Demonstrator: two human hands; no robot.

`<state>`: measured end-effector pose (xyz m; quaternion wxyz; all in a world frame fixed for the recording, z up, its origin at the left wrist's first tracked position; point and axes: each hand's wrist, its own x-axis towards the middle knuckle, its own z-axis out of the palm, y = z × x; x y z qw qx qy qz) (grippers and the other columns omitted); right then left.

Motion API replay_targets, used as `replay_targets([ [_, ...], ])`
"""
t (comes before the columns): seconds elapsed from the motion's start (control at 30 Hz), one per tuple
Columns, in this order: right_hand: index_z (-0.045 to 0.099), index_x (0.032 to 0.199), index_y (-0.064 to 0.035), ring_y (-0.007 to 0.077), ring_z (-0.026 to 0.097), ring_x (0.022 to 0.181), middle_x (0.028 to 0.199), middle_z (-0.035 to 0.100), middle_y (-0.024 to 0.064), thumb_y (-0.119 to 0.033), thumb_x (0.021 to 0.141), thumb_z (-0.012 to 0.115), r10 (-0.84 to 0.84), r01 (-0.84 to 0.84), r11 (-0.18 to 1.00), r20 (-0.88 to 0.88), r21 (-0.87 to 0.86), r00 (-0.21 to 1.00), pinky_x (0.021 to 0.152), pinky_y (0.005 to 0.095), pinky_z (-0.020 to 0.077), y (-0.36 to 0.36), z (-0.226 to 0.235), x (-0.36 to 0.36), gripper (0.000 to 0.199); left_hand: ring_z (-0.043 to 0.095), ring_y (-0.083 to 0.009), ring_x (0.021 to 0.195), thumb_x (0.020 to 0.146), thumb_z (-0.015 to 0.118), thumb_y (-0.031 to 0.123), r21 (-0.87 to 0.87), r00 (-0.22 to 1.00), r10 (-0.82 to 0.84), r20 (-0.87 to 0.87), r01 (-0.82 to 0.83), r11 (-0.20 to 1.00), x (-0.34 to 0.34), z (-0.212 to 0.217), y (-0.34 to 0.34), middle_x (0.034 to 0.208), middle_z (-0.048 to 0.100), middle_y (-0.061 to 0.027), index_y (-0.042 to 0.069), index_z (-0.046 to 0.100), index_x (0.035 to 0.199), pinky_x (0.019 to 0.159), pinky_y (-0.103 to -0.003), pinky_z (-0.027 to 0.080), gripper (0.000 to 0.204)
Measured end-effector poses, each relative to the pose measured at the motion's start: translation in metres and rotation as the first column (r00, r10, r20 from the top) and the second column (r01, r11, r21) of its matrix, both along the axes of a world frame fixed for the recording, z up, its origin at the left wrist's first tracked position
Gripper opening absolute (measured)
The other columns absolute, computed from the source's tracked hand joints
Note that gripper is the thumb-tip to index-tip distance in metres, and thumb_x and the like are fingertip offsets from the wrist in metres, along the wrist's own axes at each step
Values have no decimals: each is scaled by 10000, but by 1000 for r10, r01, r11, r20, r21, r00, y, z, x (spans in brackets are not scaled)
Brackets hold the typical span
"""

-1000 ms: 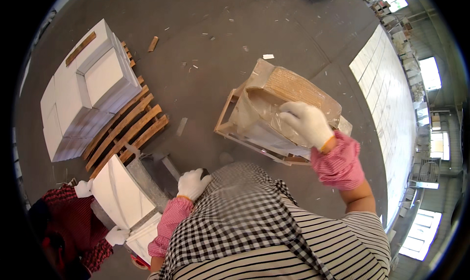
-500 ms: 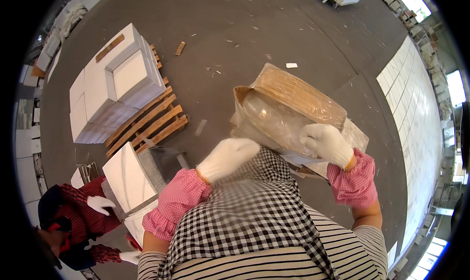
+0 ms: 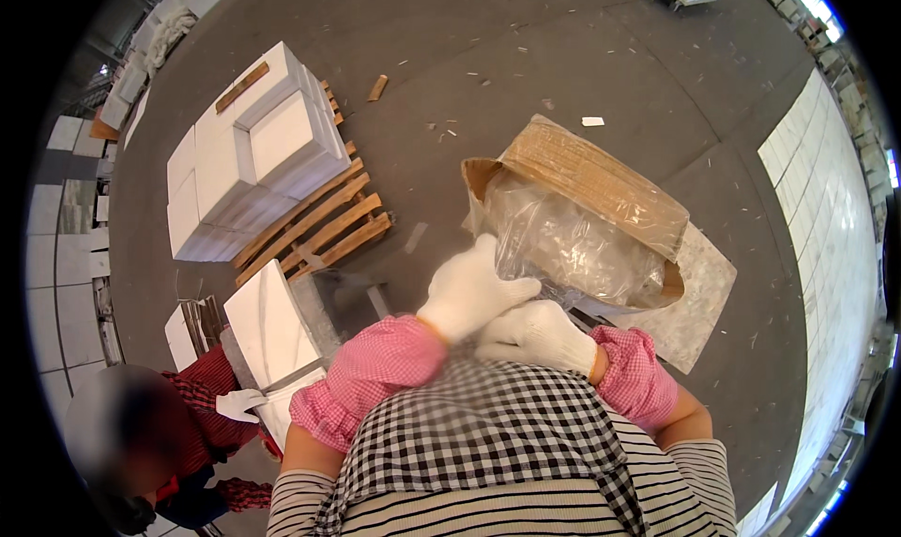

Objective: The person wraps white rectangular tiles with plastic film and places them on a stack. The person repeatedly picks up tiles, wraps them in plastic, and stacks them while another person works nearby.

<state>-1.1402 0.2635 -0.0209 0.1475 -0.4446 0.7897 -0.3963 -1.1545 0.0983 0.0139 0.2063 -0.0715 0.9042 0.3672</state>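
Both my hands wear white knitted gloves and meet in front of my checked apron [image 3: 488, 410]. My left hand [image 3: 474, 295] has its thumb and fingers apart, at the near edge of a crumpled clear plastic bag [image 3: 572, 241]. Whether it touches the plastic I cannot make out. Just below and to the right, my right hand [image 3: 542, 336] is closed, its fingertips against or close under the left hand. Anything inside its fingers is hidden. The bag fills an open brown cardboard box [image 3: 601, 176], whose taped far side shows.
Beneath the box lies a pale stone slab [image 3: 704, 302]. White stone blocks [image 3: 221, 176] stand on a wooden pallet [image 3: 319, 227] at left. A veined white slab [image 3: 270, 323] is nearer. A co-worker's gloved hand [image 3: 241, 405] touches slabs at lower left. Pale slabs [image 3: 807, 199] line the right.
My right hand has moved left and down from the box to beside my left hand. The left hand has shifted right and its fingers have spread. The plastic bag shows more fully.
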Motion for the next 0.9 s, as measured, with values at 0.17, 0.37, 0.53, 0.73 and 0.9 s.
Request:
replay_targets([
  [0.17, 748, 955, -188, 287, 697, 761, 826, 708, 64, -341, 943, 648, 93, -95, 995, 113, 11, 989, 692, 388, 561, -2, 6, -1, 183, 711, -391, 781, 873, 712, 361, -194, 947, 69, -313, -134, 972, -11, -11, -4, 867, 717, -187, 42, 585, 1092, 727, -469, 559, 407],
  [0.37, 744, 1014, -195, 289, 699, 787, 848, 709, 78, -340, 959, 637, 183, -187, 982, 113, 30, 977, 711, 384, 557, -12, 9, -5, 189, 692, -393, 792, 915, 622, 253, -268, 816, 6, -577, -197, 943, -33, -23, -29, 820, 698, -167, 46, 640, 960, 701, -486, 536, 213],
  [0.53, 735, 1036, -195, 285, 698, 803, 869, 708, 67, -341, 967, 639, 223, -218, 975, 143, -49, 964, 721, 373, 559, -22, 8, -9, 188, 671, -320, 666, 931, 629, 253, 28, 752, 179, -635, -210, 977, -43, -37, -55, 855, 740, -167, 47, 732, 945, 629, -433, 526, 231],
  [0.73, 752, 1040, -160, 287, 705, 832, 917, 731, 75, -314, 955, 672, 231, -216, 965, 89, -148, 969, 753, 365, 571, -28, 13, -17, 193, 491, -44, 523, 1012, 578, 136, 755, 798, 486, 357, -553, 353, -42, -18, -114, 839, 696, -55, 27, 647, 946, 482, -246, 440, 146],
  [0.9, 773, 1010, -125, 280, 712, 825, 914, 744, 86, -273, 934, 706, 245, -246, 969, 185, -18, 952, 753, 361, 574, -39, 21, -28, 180, 532, -56, 640, 1031, 501, 21, 799, 643, 534, 550, -591, -111, -28, -28, -143, 936, 668, -97, 57, 572, 958, 528, -211, 448, 108],
])
